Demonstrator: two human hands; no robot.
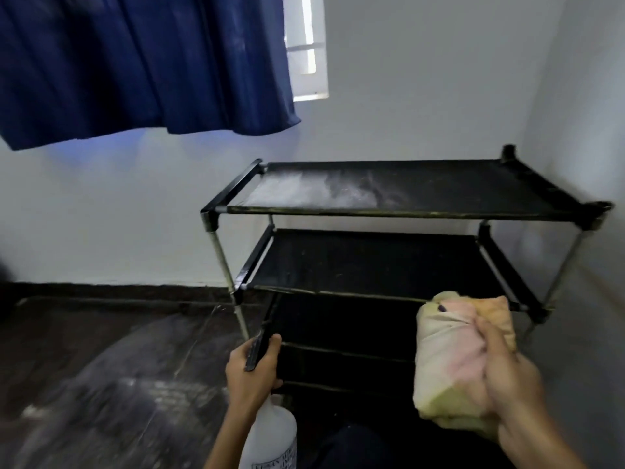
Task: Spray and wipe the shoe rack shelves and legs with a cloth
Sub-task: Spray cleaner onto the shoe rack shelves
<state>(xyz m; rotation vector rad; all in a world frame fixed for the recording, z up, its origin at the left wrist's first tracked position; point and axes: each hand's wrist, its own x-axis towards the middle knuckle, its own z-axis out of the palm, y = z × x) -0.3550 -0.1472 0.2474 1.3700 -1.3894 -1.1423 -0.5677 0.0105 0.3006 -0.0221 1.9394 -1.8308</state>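
The floor (111, 384) is dark, with pale wet-looking streaks to the left of the left grip (252, 368). The black shoe rack (389, 265) stands on it, ahead of both grips, in the corner. Its top shelf (456, 191) carries a whitish film over its left part, above and beyond the left grip. The shelf below (372, 262) is dark fabric.

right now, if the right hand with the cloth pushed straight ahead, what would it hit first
Probably the front edge of the middle shelf; the right hand holds the cloth just before it, though depth is unclear.
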